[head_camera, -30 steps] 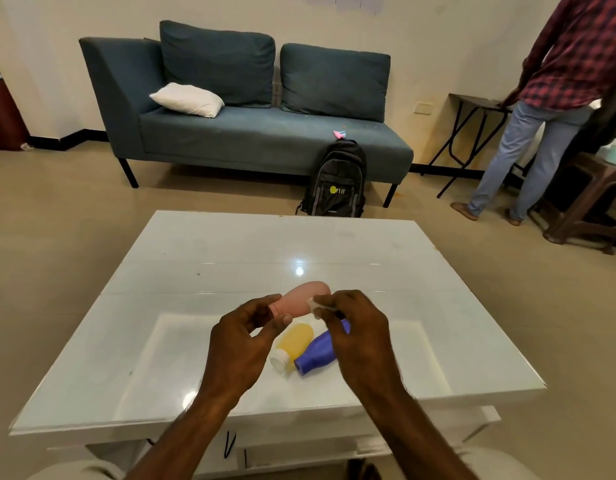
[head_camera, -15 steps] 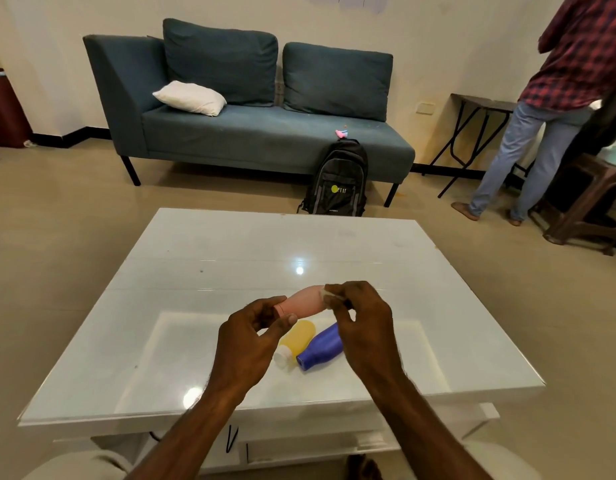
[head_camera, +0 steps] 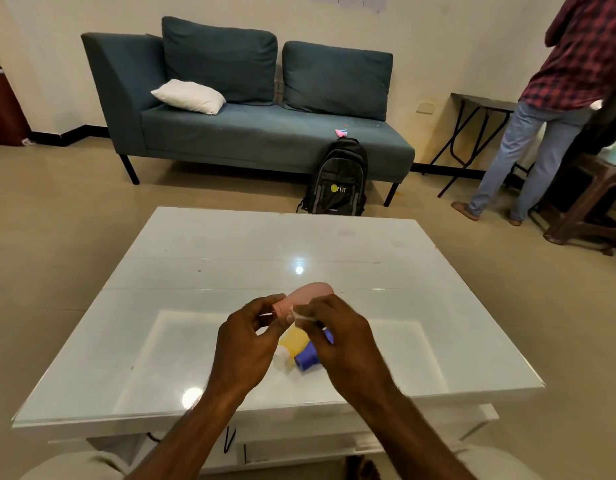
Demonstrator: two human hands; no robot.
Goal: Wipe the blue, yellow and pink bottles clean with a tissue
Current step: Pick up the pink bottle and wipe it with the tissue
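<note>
A: What's the surface like?
B: A glossy white worktop (head_camera: 386, 271), lamp glare on it, beige tiled floor all round. Behind it stand a teal sofa (head_camera: 265, 133) with a white pillow (head_camera: 190, 96) and a black backpack (head_camera: 337, 180), its logo lettering too small to read.

A: The hands?
B: The left hand (head_camera: 245, 344) grips the pink bottle (head_camera: 308, 296) at its neck, above the worktop. The right hand (head_camera: 344, 337) pinches a white tissue (head_camera: 304, 313) against it.

A: The other bottles?
B: The yellow bottle (head_camera: 292, 341) and blue bottle (head_camera: 308, 356) lie touching on the worktop, beneath the hands.

A: Open room?
B: The far half of the worktop is bare. A person in a plaid shirt (head_camera: 556, 109) stands far right.
</note>
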